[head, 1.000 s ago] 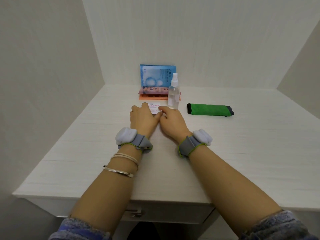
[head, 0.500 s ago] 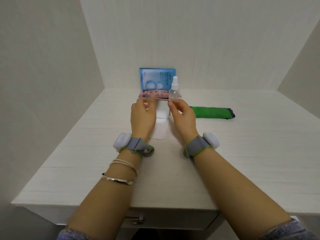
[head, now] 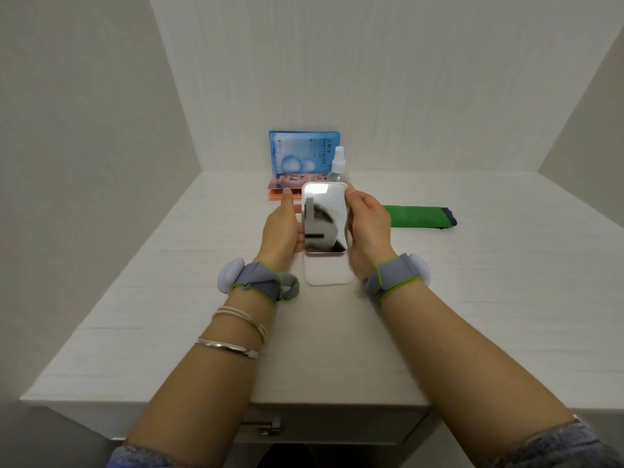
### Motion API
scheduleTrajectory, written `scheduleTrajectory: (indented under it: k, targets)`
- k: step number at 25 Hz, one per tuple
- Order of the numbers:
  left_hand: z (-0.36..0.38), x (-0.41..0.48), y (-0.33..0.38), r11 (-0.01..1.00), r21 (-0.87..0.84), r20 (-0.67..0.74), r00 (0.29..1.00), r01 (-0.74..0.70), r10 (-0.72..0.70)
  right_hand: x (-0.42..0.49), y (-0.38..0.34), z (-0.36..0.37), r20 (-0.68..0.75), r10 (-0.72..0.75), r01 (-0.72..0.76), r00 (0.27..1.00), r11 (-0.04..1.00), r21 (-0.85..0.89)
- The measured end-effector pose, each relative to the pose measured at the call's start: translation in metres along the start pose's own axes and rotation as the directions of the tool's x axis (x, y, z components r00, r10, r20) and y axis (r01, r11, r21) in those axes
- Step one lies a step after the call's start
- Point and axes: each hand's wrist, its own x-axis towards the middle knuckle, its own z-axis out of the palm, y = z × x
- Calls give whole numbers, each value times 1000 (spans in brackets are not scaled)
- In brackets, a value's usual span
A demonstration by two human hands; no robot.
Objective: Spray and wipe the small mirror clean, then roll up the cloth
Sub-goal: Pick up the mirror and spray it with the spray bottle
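Observation:
A small folding mirror (head: 325,221) stands opened in the middle of the table, its reflective panel tilted up toward me and its white base flap lying flat in front. My left hand (head: 283,228) holds the mirror's left edge. My right hand (head: 367,221) grips its right edge. Behind the mirror stands a clear spray bottle (head: 337,165) with a white nozzle, partly hidden by the mirror. A rolled green cloth (head: 418,216) with a dark end lies to the right of my right hand.
A blue packet (head: 302,152) leans against the back wall above an orange-pink flat item (head: 282,190). The white table (head: 506,282) sits in a corner with walls left, back and right. A drawer handle (head: 266,426) shows below the front edge.
Both hands went from resting over the closed mirror to lifting its panel. The mirror now stands open and upright, facing me, with both hands on its sides.

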Motion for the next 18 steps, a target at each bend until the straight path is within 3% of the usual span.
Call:
scheduleTrajectory:
  k: [4,6,9,12,14,18]
  targets:
    - [2,-3,-2,978,-198,103,994,58,-39,0,1,-1,48,-23,25,999,999,-44]
    - [3,-2,-3,974,-221,81,996,56,-38,-1,3,-1,56,-57,61,997,996,-69]
    - [1,4,-7,995,-100,-42,999,-8,4,-3,6,-1,45,-87,94,995,973,-213]
    - [-5,5,-6,996,-79,-115,993,-27,18,2,9,-1,27,-239,228,971,879,-418]
    - [-9,6,-5,999,-30,-173,985,-24,18,7,8,0,-12,-302,265,953,856,-443]
    - [-12,6,-5,975,205,-216,968,-85,130,18,10,4,-3,-230,207,973,884,-418]
